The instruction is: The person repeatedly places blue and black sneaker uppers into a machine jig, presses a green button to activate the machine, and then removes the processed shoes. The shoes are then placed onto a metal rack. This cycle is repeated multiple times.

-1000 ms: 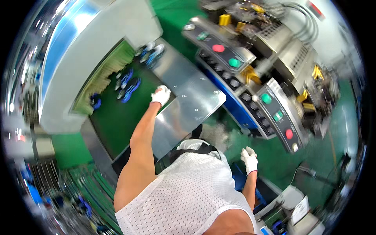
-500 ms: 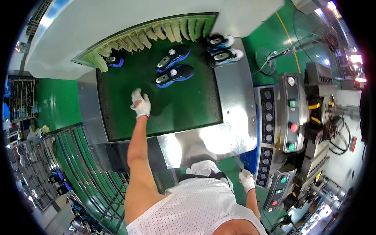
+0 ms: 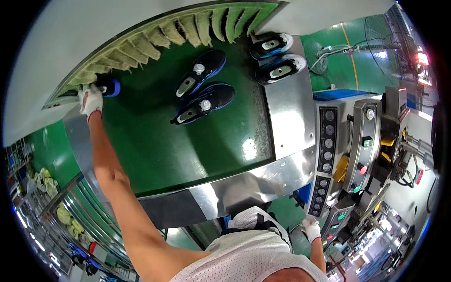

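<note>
- Left arm: stretched forward and to the left, passing over the near left part of the counter (image 3: 155,145).
- Left hand (image 3: 91,100): in a white knit glove, with the fingers pointing away from the body. It lies at the near end of a dark shoe (image 3: 112,88) with a blue sole edge; whether it grips the shoe cannot be told.
- That shoe: at the far left of the counter, beside the hanging strips (image 3: 155,37), its left end hidden by hand and strips.
- Right arm: lowered at the body's right side.
- Right hand (image 3: 310,229): gloved likewise, loosely open with fingers a little bent, nothing seen in it.
- Counter: smooth, glossy green top inside a border (image 3: 289,124) of bright, reflective sheet metal.
- Strips: pale green, fibrous, frayed at their lower ends, set in an arched row under a smooth white housing (image 3: 94,37).
- Mid-counter pair (image 3: 218,96): black uppers, blue sole edges, a round white piece on each; side by side and angled.
- Right-hand pair (image 3: 282,69): black with white and blue ends, lying on the far right of the metal border.
- Right side: metal control panel (image 3: 366,141) with rounded buttons, beside a column of round gauges (image 3: 329,141).
</note>
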Available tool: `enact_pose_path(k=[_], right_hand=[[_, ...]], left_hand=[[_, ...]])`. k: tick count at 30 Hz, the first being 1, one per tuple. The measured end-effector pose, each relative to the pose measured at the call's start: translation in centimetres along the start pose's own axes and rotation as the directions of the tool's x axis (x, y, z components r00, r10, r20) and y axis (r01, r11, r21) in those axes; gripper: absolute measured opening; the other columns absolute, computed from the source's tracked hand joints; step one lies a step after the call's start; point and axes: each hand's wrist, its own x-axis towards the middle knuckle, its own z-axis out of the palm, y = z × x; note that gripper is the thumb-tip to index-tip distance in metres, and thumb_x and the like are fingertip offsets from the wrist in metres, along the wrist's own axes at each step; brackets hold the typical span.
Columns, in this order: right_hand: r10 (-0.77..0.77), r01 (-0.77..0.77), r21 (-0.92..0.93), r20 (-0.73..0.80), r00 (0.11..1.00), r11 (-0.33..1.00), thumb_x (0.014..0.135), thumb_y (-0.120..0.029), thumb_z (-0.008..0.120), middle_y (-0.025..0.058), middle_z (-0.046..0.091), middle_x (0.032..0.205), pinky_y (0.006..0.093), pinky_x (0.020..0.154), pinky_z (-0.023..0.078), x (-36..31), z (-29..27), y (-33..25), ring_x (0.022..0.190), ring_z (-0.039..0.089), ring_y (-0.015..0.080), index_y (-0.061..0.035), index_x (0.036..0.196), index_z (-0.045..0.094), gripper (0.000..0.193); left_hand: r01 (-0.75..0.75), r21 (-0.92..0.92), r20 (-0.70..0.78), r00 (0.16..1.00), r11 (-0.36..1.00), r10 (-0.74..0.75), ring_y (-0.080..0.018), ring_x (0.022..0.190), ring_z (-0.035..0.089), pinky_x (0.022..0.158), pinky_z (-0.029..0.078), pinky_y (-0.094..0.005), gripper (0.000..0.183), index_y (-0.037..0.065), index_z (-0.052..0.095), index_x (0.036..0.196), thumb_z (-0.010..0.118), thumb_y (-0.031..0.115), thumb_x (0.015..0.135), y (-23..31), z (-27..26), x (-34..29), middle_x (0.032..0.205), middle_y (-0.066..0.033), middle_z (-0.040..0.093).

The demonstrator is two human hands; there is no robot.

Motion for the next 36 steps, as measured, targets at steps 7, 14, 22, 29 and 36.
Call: enact_pose_path(k=[7,14,22,29,36], right_hand=[[-0.302,0.298,-0.364,0.046,0.952,0.883,0.091,-0.028,0.069,0.0121,0.071,0.110,0.0420,0.083,0.057,-0.3,3.7,1.1,0.094,0.069,0.0291,-0.0033,0.132,0.059,0.049],[-0.712,0.731,-0.413,0.234,0.662,0.544,0.095,-0.037,0.064,0.0186,0.068,0.125,0.0416,0.102,0.049,-1.5,9.1,-9.8,0.118,0.064,0.0354,-0.0056,0.128,0.064,0.046],[-0.980,0.966,-0.259,0.191,0.055,0.003,0.083,-0.020,0.059,0.0197,0.065,0.112,0.0442,0.092,0.051,-8.6,12.7,-16.5,0.106,0.064,0.0356,0.0007,0.129,0.056,0.050],[-0.891,0.921,-0.006,-0.258,0.374,0.388,0.078,-0.007,0.066,0.0188,0.065,0.098,0.0430,0.083,0.053,-7.3,-0.8,-5.5,0.097,0.066,0.0390,-0.0049,0.121,0.057,0.044],[-0.401,0.505,0.861,-0.443,0.802,0.060,0.079,-0.031,0.085,0.0105,0.071,0.107,0.0336,0.086,0.055,-7.1,-7.8,12.7,0.096,0.068,0.0197,0.0013,0.127,0.063,0.062]], left_hand=[[-0.020,-0.115,-0.018,1.000,0.993,0.018,-0.0394,0.105,0.060,0.087,0.050,-0.0497,0.027,0.009,0.062,0.116,0.047,0.029,0.105,7.8,-9.4,-9.9,0.113,-0.0158,0.062],[0.148,-0.640,0.150,0.986,0.754,-0.067,-0.0322,0.094,0.064,0.083,0.052,-0.0431,0.025,0.001,0.064,0.105,0.072,0.017,0.088,16.3,-17.1,-27.3,0.105,-0.0159,0.062],[-0.184,-0.918,0.097,0.755,0.352,0.648,-0.0246,0.084,0.062,0.077,0.051,-0.0368,0.016,0.005,0.065,0.090,0.076,0.009,0.080,39.1,-33.6,-40.1,0.099,-0.0113,0.061],[-0.340,-0.935,-0.158,0.145,-0.101,0.977,-0.0267,0.082,0.066,0.074,0.054,-0.0384,0.025,0.002,0.065,0.095,0.081,0.017,0.082,57.1,-50.0,-46.9,0.091,-0.0130,0.066],[-0.289,-0.766,-0.574,-0.093,-0.574,0.814,-0.0284,0.113,0.063,0.094,0.056,-0.0360,0.050,-0.001,0.053,0.132,0.074,0.008,0.088,71.4,-63.2,-57.7,0.127,-0.0171,0.056]])
